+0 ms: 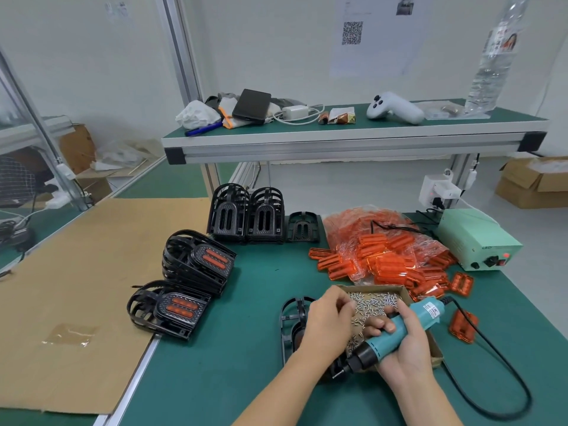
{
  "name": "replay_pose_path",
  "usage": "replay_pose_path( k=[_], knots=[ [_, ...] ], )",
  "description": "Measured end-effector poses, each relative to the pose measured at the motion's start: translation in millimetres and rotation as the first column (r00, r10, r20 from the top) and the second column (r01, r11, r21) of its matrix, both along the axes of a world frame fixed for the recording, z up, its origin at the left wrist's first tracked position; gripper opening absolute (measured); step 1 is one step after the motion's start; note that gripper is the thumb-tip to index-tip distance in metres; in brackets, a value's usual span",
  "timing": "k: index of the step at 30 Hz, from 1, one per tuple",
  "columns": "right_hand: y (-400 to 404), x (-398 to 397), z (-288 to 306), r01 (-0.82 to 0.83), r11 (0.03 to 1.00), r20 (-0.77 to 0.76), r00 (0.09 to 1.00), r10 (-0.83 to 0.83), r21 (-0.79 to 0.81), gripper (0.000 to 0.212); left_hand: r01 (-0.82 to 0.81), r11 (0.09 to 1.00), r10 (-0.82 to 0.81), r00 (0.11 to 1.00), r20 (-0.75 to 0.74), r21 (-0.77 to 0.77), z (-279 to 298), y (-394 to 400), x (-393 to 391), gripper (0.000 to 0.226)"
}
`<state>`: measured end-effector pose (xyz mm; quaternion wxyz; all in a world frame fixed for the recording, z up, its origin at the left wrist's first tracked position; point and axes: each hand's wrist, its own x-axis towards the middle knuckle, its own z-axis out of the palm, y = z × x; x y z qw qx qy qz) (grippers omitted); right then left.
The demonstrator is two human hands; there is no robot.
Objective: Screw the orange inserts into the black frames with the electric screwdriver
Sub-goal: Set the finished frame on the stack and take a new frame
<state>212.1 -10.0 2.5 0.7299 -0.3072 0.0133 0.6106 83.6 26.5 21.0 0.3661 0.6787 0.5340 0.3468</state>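
The right hand (405,342) was curled in a grip; the left hand (329,324) was held forward, fingers bent.

A teal electric screwdriver (402,330) lies tilted, bit pointing down-left at a black frame (292,327) flat on the green mat. Loose orange inserts (384,259) spill from a clear bag. Finished frames with orange inserts (196,262) are stacked left; empty black frames (246,215) stand behind

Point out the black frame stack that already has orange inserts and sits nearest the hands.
The front-left stack of finished frames, at the cardboard's edge; the other finished stack lies farther back.
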Motion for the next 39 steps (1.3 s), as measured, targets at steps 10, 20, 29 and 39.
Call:
replay_pose_path(
  k=[10, 20, 29, 39],
  knots=[
    [-1, 2, 6, 0.068, 0.996, -0.148, 0.987, -0.059, 0.058, 0.027, -0.198, 0.955, 0.256, 0.926, 0.277, -0.221, -12, -71, -49, 0.013],
    [-1, -10, 20, 0.144, 0.986, -0.162, 0.978, -0.128, 0.089, 0.024, -0.155, 0.893, 0.373, 0.781, 0.501, -0.423, -7, -82, -46, 0.013],
    [-3, -19, 20, 0.163, 0.98, -0.088, 0.984, -0.154, 0.116, 0.025, -0.217, 0.877, 0.433, 0.744, 0.509, -0.429, -5, -88, -44, 0.025],
    [-3, -26, 26, 0.165, 0.978, -0.064, 0.985, -0.158, 0.129, 0.025, -0.296, 0.863, 0.483, 0.723, 0.494, -0.41, -8, -92, -46, 0.027]
  ],
)
